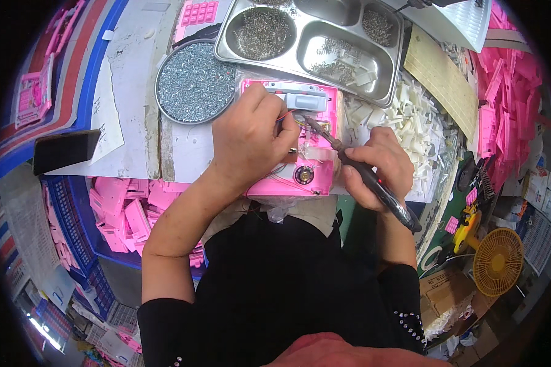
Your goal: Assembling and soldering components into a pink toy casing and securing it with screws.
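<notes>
In front of me lies an opened pink plastic housing, fitted with a small round speaker, thin wires and a grey block. The fingers of my left hand are pinched together over its left side. A thin red wire shows at those fingertips; their exact grip is partly hidden. My right hand is closed around the dark handle of a soldering iron, which has a small red light. The iron's tip points to the upper left, into the housing close to my left fingertips.
A round tin of small screws stands left of the housing. Beyond it, a steel compartment tray holds small metal parts. White plastic pieces are heaped at right. A phone lies left; pink parts fill a bin below. A yellow fan stands lower right.
</notes>
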The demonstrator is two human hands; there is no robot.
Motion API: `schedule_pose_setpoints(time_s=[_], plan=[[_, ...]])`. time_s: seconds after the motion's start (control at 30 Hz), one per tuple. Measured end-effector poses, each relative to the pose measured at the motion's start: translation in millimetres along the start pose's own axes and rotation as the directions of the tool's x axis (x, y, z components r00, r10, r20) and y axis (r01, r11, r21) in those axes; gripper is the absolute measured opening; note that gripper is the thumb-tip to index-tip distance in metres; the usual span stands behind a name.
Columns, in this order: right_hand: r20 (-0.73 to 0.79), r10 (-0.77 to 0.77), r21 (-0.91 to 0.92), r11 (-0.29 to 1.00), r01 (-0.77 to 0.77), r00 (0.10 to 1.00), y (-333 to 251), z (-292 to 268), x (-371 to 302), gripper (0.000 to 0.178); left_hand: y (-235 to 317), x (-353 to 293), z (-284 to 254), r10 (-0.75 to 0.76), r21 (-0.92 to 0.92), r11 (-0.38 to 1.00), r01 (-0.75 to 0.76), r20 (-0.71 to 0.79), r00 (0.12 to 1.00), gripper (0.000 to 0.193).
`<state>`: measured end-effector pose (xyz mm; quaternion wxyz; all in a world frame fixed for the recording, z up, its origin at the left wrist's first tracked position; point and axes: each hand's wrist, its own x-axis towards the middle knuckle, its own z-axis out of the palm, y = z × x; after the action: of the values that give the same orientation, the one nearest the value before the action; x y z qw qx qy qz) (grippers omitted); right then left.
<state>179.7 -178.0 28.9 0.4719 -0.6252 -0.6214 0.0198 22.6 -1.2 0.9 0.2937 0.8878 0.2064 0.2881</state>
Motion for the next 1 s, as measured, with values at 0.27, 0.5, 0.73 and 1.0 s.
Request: schedule_pose_setpoints(time_s=[0.27,0.5,0.73,1.0], plan=[[-0.043,0.017,0.003,1.0,-0.017,0.999,-1,-9,-7,0.027,-1,1,-1,0.033,0.005,0.999,-0.033,-0.007,0.999,0.011],[-0.051,0.029,0.007,1.0,-0.028,0.998,3,-13,-13,0.027,0,2,-3,0.026,0.009,1.0,-0.027,0.012,1.0,0.012],[-0.065,0.038,0.01,0.999,-0.037,0.997,0,-16,-13,0.026,2,-1,-9,0.027,-0.005,1.0,-0.027,0.01,1.0,0.018],[-0.101,0.043,0.0,0.999,-0.044,0.994,1,-23,-17,0.029,20,-7,-20,0.319,-0.106,0.947,-0.304,0.435,0.842,0.025]])
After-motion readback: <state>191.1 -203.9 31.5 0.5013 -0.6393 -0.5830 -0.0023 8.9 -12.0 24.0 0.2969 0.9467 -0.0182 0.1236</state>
